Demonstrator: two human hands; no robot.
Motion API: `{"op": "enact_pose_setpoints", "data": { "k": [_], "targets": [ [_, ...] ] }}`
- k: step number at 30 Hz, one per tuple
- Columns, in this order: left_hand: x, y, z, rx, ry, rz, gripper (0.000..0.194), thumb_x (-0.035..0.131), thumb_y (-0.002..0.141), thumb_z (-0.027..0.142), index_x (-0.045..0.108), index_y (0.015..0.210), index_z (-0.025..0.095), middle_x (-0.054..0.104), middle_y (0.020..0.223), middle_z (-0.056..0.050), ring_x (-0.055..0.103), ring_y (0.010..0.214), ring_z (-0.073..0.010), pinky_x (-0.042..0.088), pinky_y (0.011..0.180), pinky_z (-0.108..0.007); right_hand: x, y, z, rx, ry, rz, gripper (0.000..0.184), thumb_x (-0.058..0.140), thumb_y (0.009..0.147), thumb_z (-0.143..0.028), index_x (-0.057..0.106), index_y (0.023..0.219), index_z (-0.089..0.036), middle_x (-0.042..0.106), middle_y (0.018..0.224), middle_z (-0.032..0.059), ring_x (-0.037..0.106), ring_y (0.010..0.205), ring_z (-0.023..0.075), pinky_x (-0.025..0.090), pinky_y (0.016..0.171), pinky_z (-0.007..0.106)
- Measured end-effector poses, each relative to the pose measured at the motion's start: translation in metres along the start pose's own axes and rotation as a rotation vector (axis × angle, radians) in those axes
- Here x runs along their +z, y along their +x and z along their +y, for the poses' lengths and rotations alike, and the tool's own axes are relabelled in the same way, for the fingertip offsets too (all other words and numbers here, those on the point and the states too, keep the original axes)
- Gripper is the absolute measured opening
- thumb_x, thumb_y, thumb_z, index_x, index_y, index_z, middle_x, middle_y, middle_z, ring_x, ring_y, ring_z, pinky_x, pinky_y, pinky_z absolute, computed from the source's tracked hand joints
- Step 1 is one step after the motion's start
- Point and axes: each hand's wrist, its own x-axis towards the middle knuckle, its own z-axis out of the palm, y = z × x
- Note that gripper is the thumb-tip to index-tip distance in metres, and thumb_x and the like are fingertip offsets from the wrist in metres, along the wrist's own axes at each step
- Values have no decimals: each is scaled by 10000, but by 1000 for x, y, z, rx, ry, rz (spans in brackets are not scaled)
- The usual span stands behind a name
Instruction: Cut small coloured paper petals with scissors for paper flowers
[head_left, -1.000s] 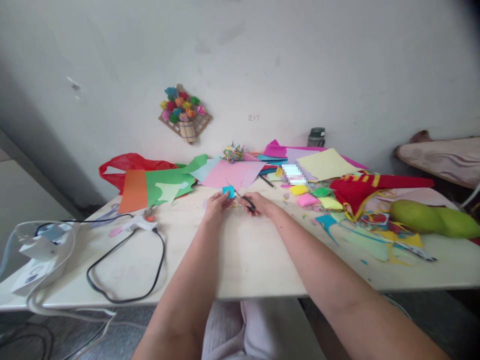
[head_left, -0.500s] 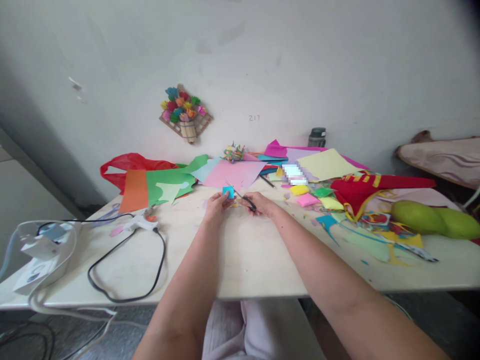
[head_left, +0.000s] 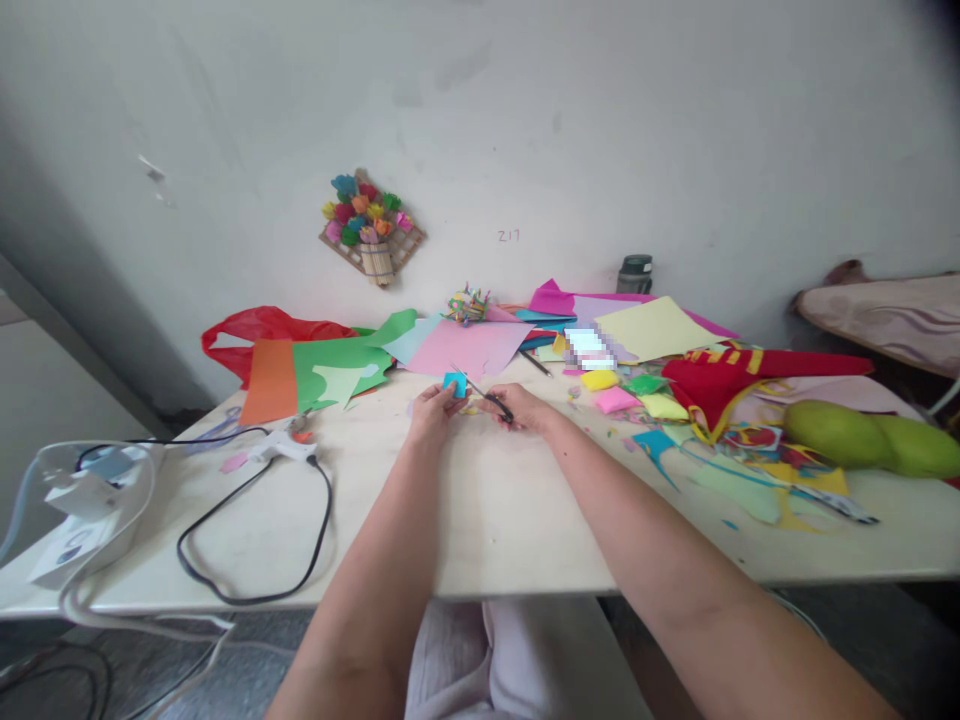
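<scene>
My left hand (head_left: 433,410) pinches a small square of blue paper (head_left: 454,384) over the middle of the table. Close on its right, my right hand (head_left: 517,408) is wrapped round the dark handles of a pair of scissors (head_left: 495,402). The blades point up and left toward the paper's edge; whether they touch it I cannot tell. Behind both hands lies a pink sheet of paper (head_left: 465,346). Small coloured scraps are scattered on the tabletop near my fingers.
A white glue gun (head_left: 289,442) with a looped black cord lies left, near a power strip (head_left: 97,520). Orange paper (head_left: 270,382) and green paper (head_left: 337,362) lie behind it. At right are bright packets (head_left: 616,400), red cloth (head_left: 712,385) and a large green fruit (head_left: 836,434).
The blue square has shifted very slightly left in my left hand. Otherwise both hands and the scissors stay nearly in place.
</scene>
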Motion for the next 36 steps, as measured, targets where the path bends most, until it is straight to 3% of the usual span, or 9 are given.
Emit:
{"op": "enact_pose_setpoints", "data": {
  "k": [19,36],
  "targets": [
    [-1,-1,1,-3,21,7,223,721,655,264,582,774,136,669,740,-57,665,713,-175,530,691,-299,0,1,0,-7,-10,1,286,632,708,-375,452,627,-167,435,420,-77,384,293,40,207,288,159],
    [0,1,2,-29,-32,39,129,675,692,168,565,734,114,662,688,-66,669,717,-191,539,690,-304,3,-3,-4,26,-11,-4,261,617,741,-362,468,661,-163,448,419,-70,395,286,46,200,265,159]
  ]
}}
